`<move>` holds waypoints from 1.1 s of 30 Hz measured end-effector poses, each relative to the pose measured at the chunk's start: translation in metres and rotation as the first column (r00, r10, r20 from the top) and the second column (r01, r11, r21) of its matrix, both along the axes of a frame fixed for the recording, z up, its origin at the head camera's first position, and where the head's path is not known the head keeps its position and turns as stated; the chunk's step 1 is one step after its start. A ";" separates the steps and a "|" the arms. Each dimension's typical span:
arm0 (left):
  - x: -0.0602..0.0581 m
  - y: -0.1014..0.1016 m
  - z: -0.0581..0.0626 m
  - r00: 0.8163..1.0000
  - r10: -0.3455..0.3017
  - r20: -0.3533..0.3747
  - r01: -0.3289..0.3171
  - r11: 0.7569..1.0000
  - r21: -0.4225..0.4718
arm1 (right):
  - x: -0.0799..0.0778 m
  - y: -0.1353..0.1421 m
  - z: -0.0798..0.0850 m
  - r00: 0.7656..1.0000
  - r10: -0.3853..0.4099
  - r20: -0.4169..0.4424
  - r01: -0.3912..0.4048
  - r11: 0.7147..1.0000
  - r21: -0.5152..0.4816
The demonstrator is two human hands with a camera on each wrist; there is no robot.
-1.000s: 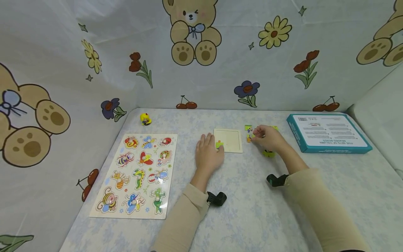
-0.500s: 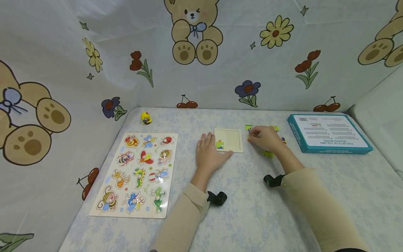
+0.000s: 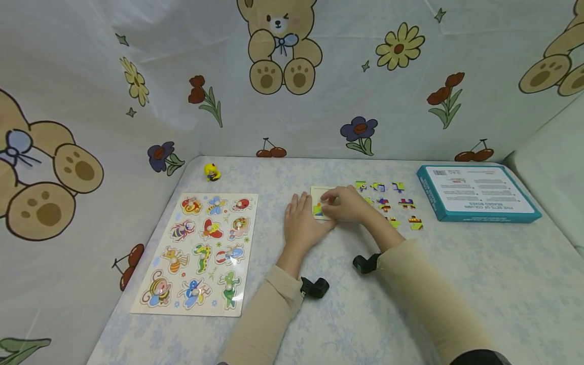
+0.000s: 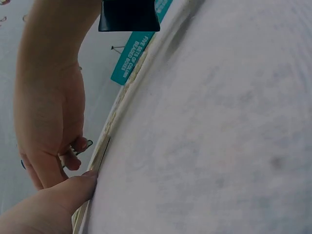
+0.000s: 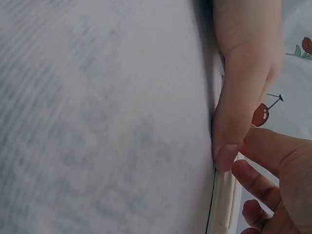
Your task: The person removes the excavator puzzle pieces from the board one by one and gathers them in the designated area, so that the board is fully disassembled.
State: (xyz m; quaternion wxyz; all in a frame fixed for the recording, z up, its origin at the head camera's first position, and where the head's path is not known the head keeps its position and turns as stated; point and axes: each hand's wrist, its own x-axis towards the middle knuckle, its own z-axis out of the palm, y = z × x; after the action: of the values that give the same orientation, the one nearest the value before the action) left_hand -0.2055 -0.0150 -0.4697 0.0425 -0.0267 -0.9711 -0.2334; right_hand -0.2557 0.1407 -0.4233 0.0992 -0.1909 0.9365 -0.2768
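Observation:
My left hand (image 3: 304, 223) lies with straight fingers along the left side of a small wooden puzzle tray (image 3: 316, 190), its thumb on the tray's near edge. My right hand (image 3: 348, 203) is over the tray, pinching a small jigsaw piece (image 4: 85, 147) between thumb and fingertips; the piece shows edge-on in the left wrist view and its picture is hidden. A green and yellow jigsaw piece (image 3: 317, 209) sits in the tray's near left corner, right by the right fingertips. To the right of the tray, several loose jigsaw pieces (image 3: 384, 204) lie in rough rows.
A large wooden insect puzzle board (image 3: 196, 253) lies on the left of the table. Behind it stands a small yellow toy figure (image 3: 212, 172). A teal box (image 3: 479, 193) lies at the back right. A bear-printed cloth (image 3: 301, 121) rises behind the table.
My right hand has moved left from the loose pieces to the tray, carrying a jigsaw piece. My left thumb has moved off the corner piece to the tray's near edge.

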 end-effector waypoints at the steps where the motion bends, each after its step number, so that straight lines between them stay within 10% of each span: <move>1: 0.000 0.000 0.000 1.000 0.000 0.000 0.000 1.000 -0.003 | 0.000 -0.003 0.001 1.000 0.008 0.002 -0.008 1.000 0.003; 22: 0.000 0.003 0.001 1.000 -0.006 0.022 0.006 1.000 -0.019 | 0.004 -0.008 0.004 0.989 -0.048 0.142 0.068 0.988 -0.142; 33: 0.000 0.001 0.000 1.000 -0.003 0.022 0.003 1.000 0.014 | 0.021 0.040 0.022 0.979 -0.172 0.109 0.192 0.959 -0.207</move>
State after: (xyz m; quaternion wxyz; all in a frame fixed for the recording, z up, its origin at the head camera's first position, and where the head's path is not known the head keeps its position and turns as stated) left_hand -0.2052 -0.0144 -0.4692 0.0316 -0.0254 -0.9698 -0.2407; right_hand -0.2343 0.1809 -0.4015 0.0939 -0.1008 0.9089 -0.3936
